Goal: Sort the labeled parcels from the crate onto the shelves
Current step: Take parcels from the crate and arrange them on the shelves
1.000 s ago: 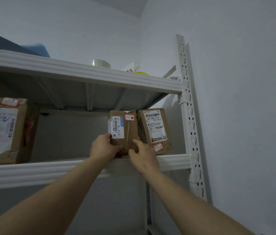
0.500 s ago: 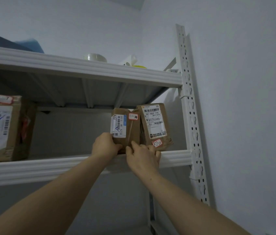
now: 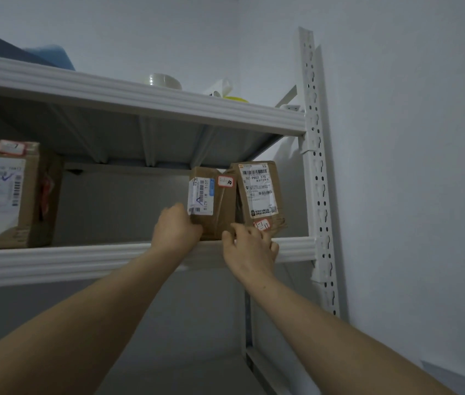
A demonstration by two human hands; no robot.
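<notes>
Two brown card parcels stand upright at the right end of the middle shelf (image 3: 83,258), long sides up and down, white labels facing us. They touch. We curl our left hand (image 3: 175,229) round the low left corner of the left parcel (image 3: 211,203). Our right hand (image 3: 250,249) is loose, fingers touching the right parcel (image 3: 260,195) near its bottom edge. Wide room lies between them and the big box (image 3: 3,195) at the left end.
</notes>
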